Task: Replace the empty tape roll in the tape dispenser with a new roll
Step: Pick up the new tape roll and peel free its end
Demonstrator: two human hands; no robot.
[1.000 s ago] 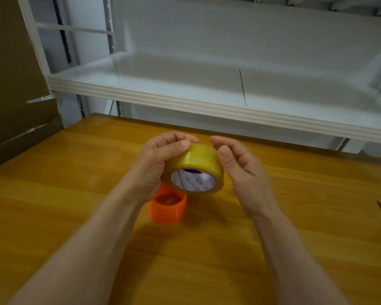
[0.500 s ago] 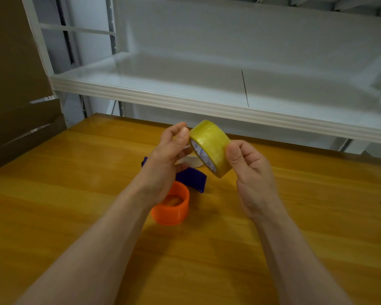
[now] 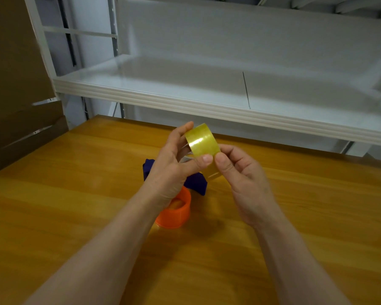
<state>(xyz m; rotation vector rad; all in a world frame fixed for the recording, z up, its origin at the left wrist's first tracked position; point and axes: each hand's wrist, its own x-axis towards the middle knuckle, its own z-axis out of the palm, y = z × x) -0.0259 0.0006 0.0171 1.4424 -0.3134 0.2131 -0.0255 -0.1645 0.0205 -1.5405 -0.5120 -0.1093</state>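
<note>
You hold the new tape roll (image 3: 201, 142) in the air between both hands, above the wooden table (image 3: 75, 194) and in front of the white shelf (image 3: 207, 106). Your left hand (image 3: 172, 164) cradles it from the left, fingers raised behind the roll and thumb pressed on its lower front. Your right hand (image 3: 244, 179) pinches the roll's lower right edge, and the two thumbs almost meet. The purple dispenser (image 3: 196, 182) lies on the table directly under the roll, partly hidden by your left hand. The orange ring (image 3: 178, 212) stands just nearer to you, below your left wrist. Half a second ago the roll's printed core faced you at a tilt; now its glossy outer band does. A second ago it sat lower, hiding the dispenser.
</note>
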